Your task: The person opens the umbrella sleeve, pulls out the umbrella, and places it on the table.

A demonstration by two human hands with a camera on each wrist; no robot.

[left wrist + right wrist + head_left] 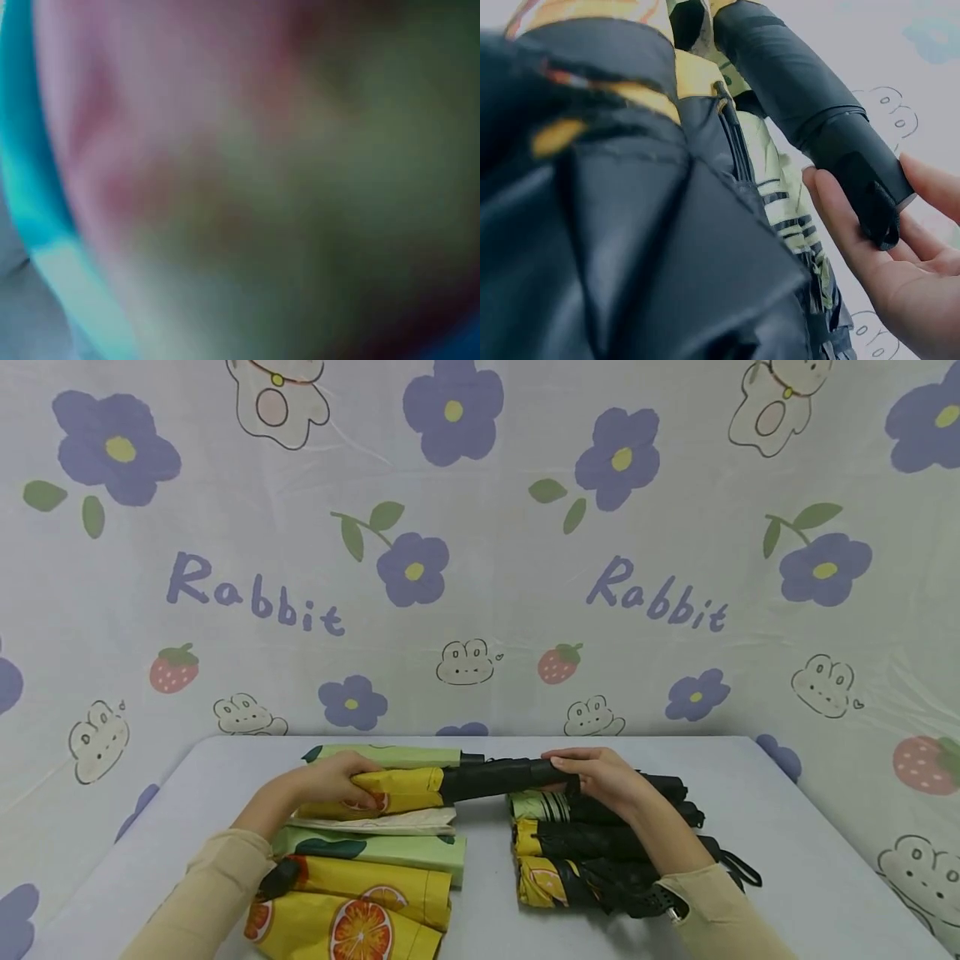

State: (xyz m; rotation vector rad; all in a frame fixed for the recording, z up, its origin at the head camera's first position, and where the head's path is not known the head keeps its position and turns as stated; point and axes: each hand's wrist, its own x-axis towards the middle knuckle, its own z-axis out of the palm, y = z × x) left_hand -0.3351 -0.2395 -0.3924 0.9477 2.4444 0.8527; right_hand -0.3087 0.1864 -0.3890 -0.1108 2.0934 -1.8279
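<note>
A folded black umbrella (491,779) lies level above the table, its left part inside a yellow orange-print sleeve (416,785). My left hand (337,779) grips the sleeve from above. At the other end, my right hand (603,781) holds the black handle between thumb and fingers. The right wrist view shows that handle (862,161) with a short strap loop (881,217) hanging over the fingers of the right hand (911,277). In the left wrist view everything is blurred, with only close-up skin tones and a teal band showing.
On the left lie several flat sleeves, among them a yellow orange-print one (405,935) and a light green one (420,856). Several folded umbrellas, including a black and yellow one (585,881), lie in a row on the right. A patterned cloth (480,593) hangs behind the white table (487,927).
</note>
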